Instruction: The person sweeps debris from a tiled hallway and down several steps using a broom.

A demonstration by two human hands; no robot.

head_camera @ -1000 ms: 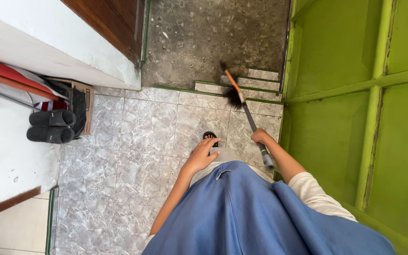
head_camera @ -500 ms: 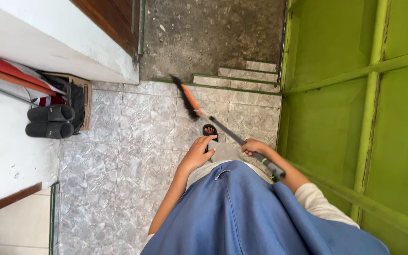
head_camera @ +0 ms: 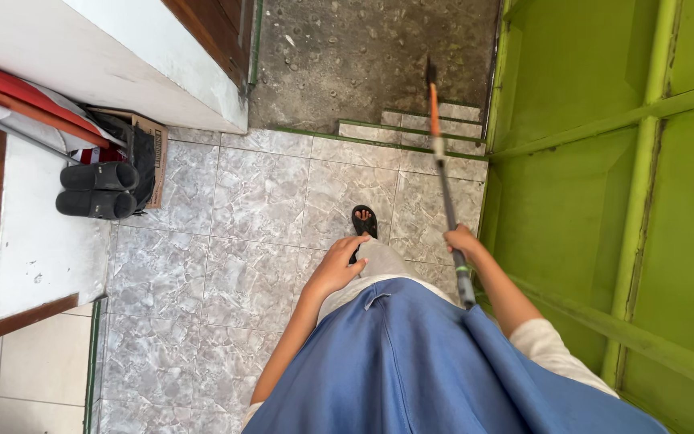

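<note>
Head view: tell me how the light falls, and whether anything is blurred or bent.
Head view: soft, even daylight, no hard shadows or glare; the grey tiles and black slippers are sharp; the broom in the right hand is slightly smeared near its far end; the green wall leans from the wide lens.

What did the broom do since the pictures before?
The broom swung left across the grey tiles, then back right and forward; its head now points past the tile edge over the rough concrete near the green wall. The right hand kept gripping the handle throughout. The left hand stayed on the clothing, and the black slippers did not move.
</note>
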